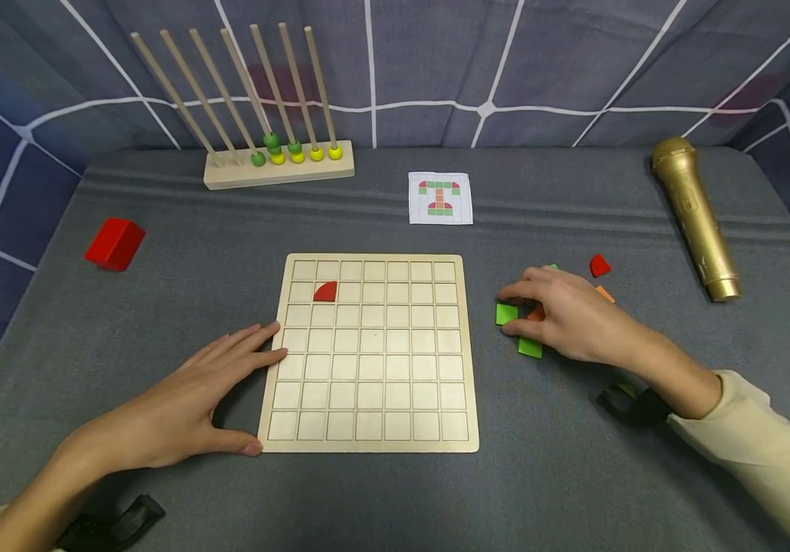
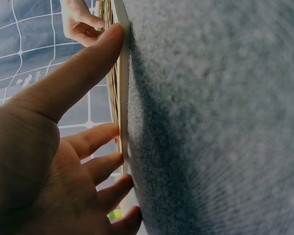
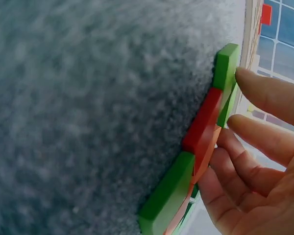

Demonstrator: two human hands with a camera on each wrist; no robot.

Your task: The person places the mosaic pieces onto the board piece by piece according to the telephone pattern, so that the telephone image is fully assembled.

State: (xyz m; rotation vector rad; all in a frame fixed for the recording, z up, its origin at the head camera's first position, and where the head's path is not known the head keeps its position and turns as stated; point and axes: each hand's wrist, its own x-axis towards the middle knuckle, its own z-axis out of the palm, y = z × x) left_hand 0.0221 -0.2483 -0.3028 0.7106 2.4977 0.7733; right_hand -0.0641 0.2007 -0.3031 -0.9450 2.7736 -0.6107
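Note:
My left hand (image 1: pixel 191 402) spreads along the left edge of a wooden grid board (image 1: pixel 383 447), with thumb and fingertips against its rim. A red quarter-round tile (image 1: pixel 326 291) lies in the board's second row, second column from the left. To the right of the board my right hand (image 1: pixel 567 314) has thumb and index finger at opposite edges of a green square tile (image 1: pixel 506 314). Another green tile (image 1: pixel 530 348) lies just below the thumb. Under the palm are orange and red tiles (image 3: pixel 203 122), partly hidden; a red quarter-round tile (image 1: pixel 600 265) lies beyond the hand.
A small pattern card (image 1: pixel 440 198) lies behind the board. At the back left stands a peg rack (image 1: pixel 281 170) with green and yellow beads. A red block (image 1: pixel 115 244) sits at the left and a gold microphone (image 1: pixel 695 218) at the right. A gridded cloth (image 1: pixel 429 61) hangs behind.

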